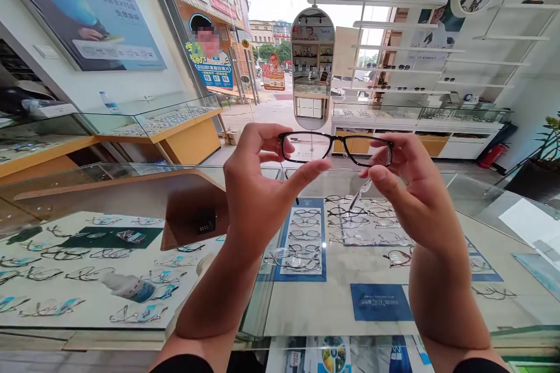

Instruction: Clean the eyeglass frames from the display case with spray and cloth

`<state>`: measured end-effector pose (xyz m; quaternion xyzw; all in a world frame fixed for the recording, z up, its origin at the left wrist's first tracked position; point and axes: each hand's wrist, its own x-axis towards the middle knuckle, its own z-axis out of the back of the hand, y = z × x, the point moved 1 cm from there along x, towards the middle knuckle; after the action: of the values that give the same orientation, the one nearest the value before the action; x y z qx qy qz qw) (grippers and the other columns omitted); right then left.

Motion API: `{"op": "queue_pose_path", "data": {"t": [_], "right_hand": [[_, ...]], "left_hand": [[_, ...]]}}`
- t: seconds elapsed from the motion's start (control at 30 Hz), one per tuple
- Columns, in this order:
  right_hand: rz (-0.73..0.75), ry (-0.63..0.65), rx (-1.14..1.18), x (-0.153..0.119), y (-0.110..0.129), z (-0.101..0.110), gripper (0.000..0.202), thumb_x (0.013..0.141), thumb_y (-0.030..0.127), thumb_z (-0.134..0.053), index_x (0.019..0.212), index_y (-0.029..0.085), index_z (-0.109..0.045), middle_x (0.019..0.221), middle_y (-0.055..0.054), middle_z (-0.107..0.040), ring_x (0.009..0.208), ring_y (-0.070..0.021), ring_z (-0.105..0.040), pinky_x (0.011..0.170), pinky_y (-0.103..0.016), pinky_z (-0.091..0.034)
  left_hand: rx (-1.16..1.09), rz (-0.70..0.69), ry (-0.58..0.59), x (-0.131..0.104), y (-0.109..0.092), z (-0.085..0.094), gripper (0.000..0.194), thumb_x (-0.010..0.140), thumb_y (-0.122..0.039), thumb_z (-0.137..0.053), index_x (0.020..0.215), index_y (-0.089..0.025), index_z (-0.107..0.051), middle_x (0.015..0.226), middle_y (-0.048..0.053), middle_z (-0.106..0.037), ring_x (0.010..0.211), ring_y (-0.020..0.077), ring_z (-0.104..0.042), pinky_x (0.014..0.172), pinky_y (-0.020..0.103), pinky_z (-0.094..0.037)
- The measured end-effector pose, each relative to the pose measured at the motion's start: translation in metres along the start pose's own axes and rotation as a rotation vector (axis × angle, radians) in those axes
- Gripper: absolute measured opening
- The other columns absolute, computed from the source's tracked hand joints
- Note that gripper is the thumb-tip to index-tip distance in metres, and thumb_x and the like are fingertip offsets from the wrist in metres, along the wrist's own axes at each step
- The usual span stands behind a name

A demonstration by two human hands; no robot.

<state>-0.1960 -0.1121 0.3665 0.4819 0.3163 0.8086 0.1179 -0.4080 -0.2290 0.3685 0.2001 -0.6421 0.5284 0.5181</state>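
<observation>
A pair of black-framed glasses (336, 139) is held up in the middle of the view, above a glass display case. My left hand (266, 186) grips its left end, with the fingers behind the rim and the thumb stretched below the left lens. At the other end, my right hand (409, 186) pinches the frame near the right lens, its thumb below the rim. A temple arm hangs down between the hands. Beneath them, rows of glasses (305, 234) lie on a blue-edged card inside the case.
A brown board (192, 204) and a small bottle (129, 287) are at the left of the case. An oval mirror (312, 70) stands ahead. More display counters (188, 140) line the shop, with a fire extinguisher (493, 155) at right.
</observation>
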Motion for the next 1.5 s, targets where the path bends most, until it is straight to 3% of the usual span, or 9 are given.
{"op": "queue_pose_path", "data": {"t": [0.23, 0.5, 0.87, 1.1, 1.3, 1.5], "right_hand": [[0.010, -0.014, -0.026, 0.003, -0.002, 0.009, 0.038, 0.105, 0.052, -0.068, 0.137, 0.033, -0.060, 0.116, -0.005, -0.070, 0.109, -0.0242, -0.073, 0.102, -0.044, -0.062], [-0.012, -0.031, -0.085, 0.004, 0.002, 0.012, 0.043, 0.105, 0.052, -0.068, 0.143, 0.034, -0.063, 0.124, -0.008, -0.071, 0.118, -0.0271, -0.072, 0.100, -0.044, -0.065], [-0.069, -0.040, -0.103, 0.002, 0.000, 0.014, 0.047, 0.104, 0.055, -0.069, 0.145, 0.033, -0.063, 0.128, -0.009, -0.073, 0.123, -0.0284, -0.072, 0.101, -0.043, -0.065], [-0.057, -0.058, -0.085, 0.001, -0.001, 0.013, 0.044, 0.104, 0.053, -0.070, 0.142, 0.032, -0.064, 0.130, -0.009, -0.073, 0.123, -0.0281, -0.073, 0.100, -0.043, -0.066], [-0.006, -0.156, -0.208, 0.003, 0.001, 0.012, 0.047, 0.099, 0.057, -0.075, 0.137, 0.031, -0.067, 0.123, -0.009, -0.077, 0.114, -0.0293, -0.075, 0.100, -0.050, -0.066], [-0.003, -0.192, -0.271, 0.004, 0.007, 0.008, 0.045, 0.099, 0.058, -0.075, 0.133, 0.030, -0.070, 0.121, -0.009, -0.078, 0.110, -0.0298, -0.076, 0.100, -0.053, -0.065]], "left_hand": [[-0.043, -0.001, 0.066, -0.002, -0.004, 0.001, 0.057, 0.082, -0.060, -0.093, 0.124, -0.027, -0.072, 0.102, 0.003, -0.072, 0.093, 0.0184, -0.071, 0.081, 0.032, -0.064], [0.022, -0.034, 0.016, -0.004, -0.007, 0.000, 0.054, 0.081, -0.053, -0.095, 0.124, -0.029, -0.072, 0.110, 0.004, -0.070, 0.096, 0.0192, -0.069, 0.078, 0.032, -0.065], [0.072, -0.106, 0.004, -0.005, -0.012, -0.002, 0.044, 0.085, -0.061, -0.089, 0.118, -0.036, -0.074, 0.110, 0.006, -0.065, 0.094, 0.0217, -0.067, 0.069, 0.040, -0.066], [0.099, -0.105, 0.000, -0.005, -0.014, -0.001, 0.045, 0.085, -0.062, -0.089, 0.118, -0.035, -0.074, 0.109, 0.006, -0.065, 0.095, 0.0222, -0.065, 0.073, 0.041, -0.065], [0.109, -0.050, 0.089, 0.003, -0.003, 0.002, 0.050, 0.085, -0.058, -0.091, 0.122, -0.028, -0.075, 0.108, 0.005, -0.069, 0.094, 0.0203, -0.067, 0.079, 0.037, -0.064], [0.082, 0.007, 0.147, 0.012, 0.008, 0.004, 0.046, 0.086, -0.060, -0.089, 0.119, -0.030, -0.078, 0.110, 0.006, -0.073, 0.094, 0.0210, -0.072, 0.075, 0.033, -0.065]]}}
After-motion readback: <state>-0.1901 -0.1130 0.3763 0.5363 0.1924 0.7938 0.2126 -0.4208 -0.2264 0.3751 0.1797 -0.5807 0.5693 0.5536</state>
